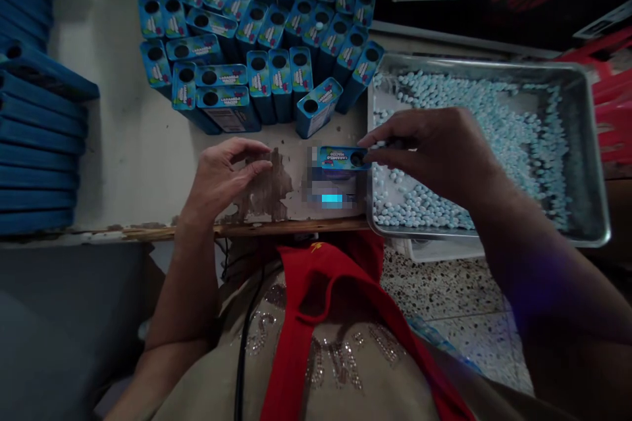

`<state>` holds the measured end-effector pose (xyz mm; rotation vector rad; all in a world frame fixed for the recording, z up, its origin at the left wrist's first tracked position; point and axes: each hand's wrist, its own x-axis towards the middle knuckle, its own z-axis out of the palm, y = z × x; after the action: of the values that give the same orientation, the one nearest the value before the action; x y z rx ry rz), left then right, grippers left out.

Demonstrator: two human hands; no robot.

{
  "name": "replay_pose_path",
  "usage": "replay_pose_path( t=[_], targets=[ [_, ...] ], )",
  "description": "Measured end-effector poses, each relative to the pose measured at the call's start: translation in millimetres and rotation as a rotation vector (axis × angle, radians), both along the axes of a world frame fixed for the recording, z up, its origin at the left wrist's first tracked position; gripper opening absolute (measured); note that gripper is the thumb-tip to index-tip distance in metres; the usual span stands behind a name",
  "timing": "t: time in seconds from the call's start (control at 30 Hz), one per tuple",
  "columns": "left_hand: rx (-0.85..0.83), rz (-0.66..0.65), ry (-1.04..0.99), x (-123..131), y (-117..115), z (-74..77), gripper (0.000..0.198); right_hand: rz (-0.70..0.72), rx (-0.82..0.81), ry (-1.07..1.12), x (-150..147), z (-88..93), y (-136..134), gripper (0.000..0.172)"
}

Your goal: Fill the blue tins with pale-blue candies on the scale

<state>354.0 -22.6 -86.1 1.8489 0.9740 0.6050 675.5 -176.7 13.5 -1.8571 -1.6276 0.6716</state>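
A blue candy box [334, 159] with a round hole in its top stands near the table's front edge; its front is partly blurred out. At its right end, beside the hole, the thumb and forefinger of my right hand [429, 138] are closed on the box. The other fingers are curled, and I cannot see whether candies are inside them. To the left of the box, my left hand [224, 174] hovers above the table with thumb and fingers apart and nothing between them. Under my right hand lies a metal tray [598, 158] of small pale-blue candies [494, 118].
Several upright blue boxes [261, 85] with round holes stand grouped behind my hands. More blue boxes [39, 151] lie stacked at the left edge. A black printed carton [459, 6] is at the back right, with red plastic [612, 99] beside the tray. The worn table edge [296, 229] runs in front of me.
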Motion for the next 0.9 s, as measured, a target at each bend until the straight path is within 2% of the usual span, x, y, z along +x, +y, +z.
replay_pose_path(
  t=[0.2, 0.37, 0.43, 0.53, 0.6, 0.67, 0.77, 0.83, 0.9],
  targets=[
    [0.004, 0.003, 0.003, -0.4, 2.4, -3.6, 0.025, -0.047, 0.010, -0.035, -5.2, -1.7, 0.0, 0.012],
    [-0.002, -0.002, 0.003, 3.9, 1.1, -1.8, 0.027, -0.136, -0.002, 0.151, -6.6, -1.9, 1.7, 0.009],
    [-0.003, -0.006, 0.002, 4.0, -0.2, 0.2, 0.028, -0.240, 0.015, 0.244, 0.1, -3.5, -1.1, 0.011],
    [0.001, -0.006, 0.002, 1.2, -1.1, 1.5, 0.026, -0.494, 0.020, 0.400, 24.5, -16.8, -17.3, 0.011],
    [0.006, -0.006, 0.012, -0.2, -0.7, 0.6, 0.024, -0.651, -0.057, 0.529, 45.1, -33.7, -36.1, 0.012],
    [0.008, -0.013, 0.024, 1.2, 0.0, -0.7, 0.022, -0.728, -0.196, 0.637, 61.5, -52.5, -57.0, 0.015],
    [-0.009, -0.051, 0.051, 9.6, -0.3, 0.5, 0.025, -0.697, -0.306, 0.746, 69.4, -72.5, -79.4, 0.019],
    [-0.023, -0.076, 0.069, 16.8, -2.0, 4.2, 0.031, -0.611, -0.317, 0.783, 64.9, -76.2, -82.5, 0.019],
    [-0.029, -0.085, 0.077, 21.5, -4.3, 8.5, 0.041, -0.530, -0.313, 0.803, 56.1, -72.5, -76.3, 0.018]
  ],
)
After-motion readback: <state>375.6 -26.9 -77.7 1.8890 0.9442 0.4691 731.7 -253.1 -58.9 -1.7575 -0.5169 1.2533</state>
